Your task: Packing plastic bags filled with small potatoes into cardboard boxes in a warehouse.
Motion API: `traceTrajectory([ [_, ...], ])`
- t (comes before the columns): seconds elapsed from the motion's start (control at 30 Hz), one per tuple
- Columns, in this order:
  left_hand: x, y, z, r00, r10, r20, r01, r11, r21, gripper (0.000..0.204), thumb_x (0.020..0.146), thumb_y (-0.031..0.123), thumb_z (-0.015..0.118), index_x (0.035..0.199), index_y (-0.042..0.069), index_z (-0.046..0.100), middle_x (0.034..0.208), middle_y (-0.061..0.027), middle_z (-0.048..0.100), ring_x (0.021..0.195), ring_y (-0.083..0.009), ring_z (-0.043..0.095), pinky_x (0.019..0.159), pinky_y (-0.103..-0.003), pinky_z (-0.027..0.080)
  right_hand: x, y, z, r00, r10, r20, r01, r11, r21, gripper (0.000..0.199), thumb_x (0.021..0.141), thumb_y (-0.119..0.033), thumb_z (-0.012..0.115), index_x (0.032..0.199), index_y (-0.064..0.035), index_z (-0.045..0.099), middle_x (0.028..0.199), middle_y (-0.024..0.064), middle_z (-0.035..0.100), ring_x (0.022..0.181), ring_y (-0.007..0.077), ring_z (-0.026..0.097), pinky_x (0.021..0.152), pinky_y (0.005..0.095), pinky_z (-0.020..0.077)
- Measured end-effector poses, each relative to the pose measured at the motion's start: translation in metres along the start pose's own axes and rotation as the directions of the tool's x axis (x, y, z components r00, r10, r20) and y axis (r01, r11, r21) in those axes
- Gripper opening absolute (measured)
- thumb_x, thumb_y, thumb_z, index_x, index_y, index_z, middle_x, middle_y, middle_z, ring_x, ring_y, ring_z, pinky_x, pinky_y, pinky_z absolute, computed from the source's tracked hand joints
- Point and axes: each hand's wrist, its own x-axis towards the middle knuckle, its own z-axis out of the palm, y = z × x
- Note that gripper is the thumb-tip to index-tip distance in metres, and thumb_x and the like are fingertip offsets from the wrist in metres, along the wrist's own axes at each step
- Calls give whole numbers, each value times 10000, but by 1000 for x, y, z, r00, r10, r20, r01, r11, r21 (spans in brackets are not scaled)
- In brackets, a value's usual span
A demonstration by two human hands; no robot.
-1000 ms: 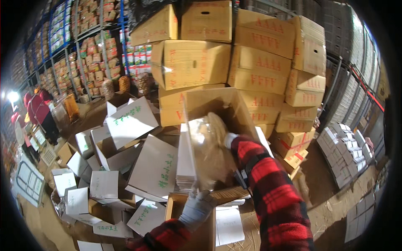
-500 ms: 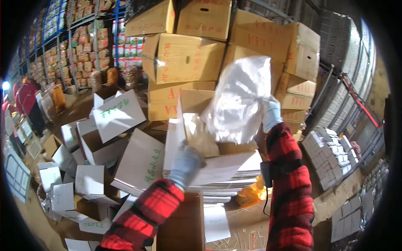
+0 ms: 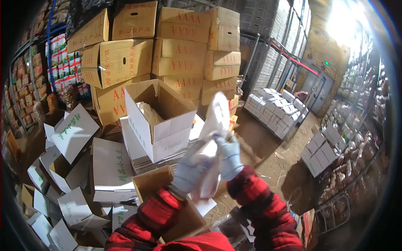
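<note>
Plastic bag (image 3: 216, 115) hangs crumpled between the two gloved hands, extending above and below them. The right hand (image 3: 230, 158) grips its middle, fingers curled; the left hand (image 3: 186, 173) touches its left side, too blurred to tell how closed. Leftward, an open white carton (image 3: 169, 144) sits on stacked flat cardboard (image 3: 161, 165); brown cartons (image 3: 180, 58) tower behind.
</note>
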Motion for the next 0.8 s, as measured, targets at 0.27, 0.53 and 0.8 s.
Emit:
traceTrajectory([
  [0.27,-91,0,-165,945,-231,-230,163,946,-280,218,947,264,476,1013,67,543,983,-65,567,875,-143,563,707,-263,485,-49,34,-55,797,388,463,-380,918,-115,381,832,-191,646,1146,-2,545,1047,46,612,939,118,588,804,237,475],
  [0.53,-192,113,-377,637,-263,-725,521,840,152,378,906,405,533,938,46,648,806,69,486,734,-43,394,659,-212,373,-39,50,46,665,386,639,-343,918,-198,173,844,-153,640,937,-8,630,835,-6,613,716,64,541,658,223,453],
  [0.8,-266,214,-381,779,-44,-625,487,670,560,294,913,210,493,1120,13,560,976,-110,593,888,-201,541,800,-279,417,-50,102,131,465,362,808,-303,923,-239,156,798,-137,688,877,-7,653,783,-4,616,672,75,535,632,223,454],
])
